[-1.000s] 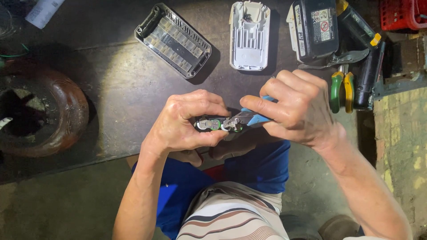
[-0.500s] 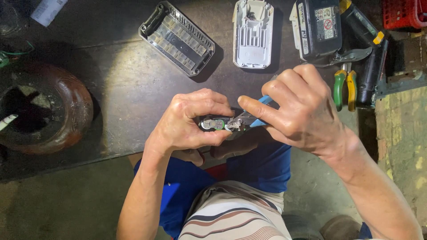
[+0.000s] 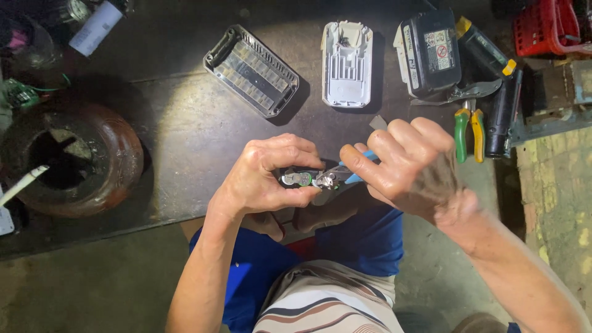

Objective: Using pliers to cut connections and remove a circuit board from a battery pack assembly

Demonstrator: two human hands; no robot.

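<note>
While the left hand (image 3: 265, 179) clamps a small pack of green-ended battery cells (image 3: 299, 179) just above the person's lap, in front of the dark bench (image 3: 179, 123), the right hand (image 3: 407, 166) is closed around blue-handled pliers (image 3: 345, 176) whose metal tip meets the end of the cells. The step in hand looks like working at a metal strip or tab on the cell ends, though the exact contact point is too small to make out. A next move would call for a firm hold on the cells and a controlled pull or twist at the tip, without bridging the cell ends. On the bench lie an open grey case half (image 3: 251, 71), a white housing part (image 3: 347, 61), a black battery pack (image 3: 428, 52) and green-and-yellow-handled pliers (image 3: 468, 132).
</note>
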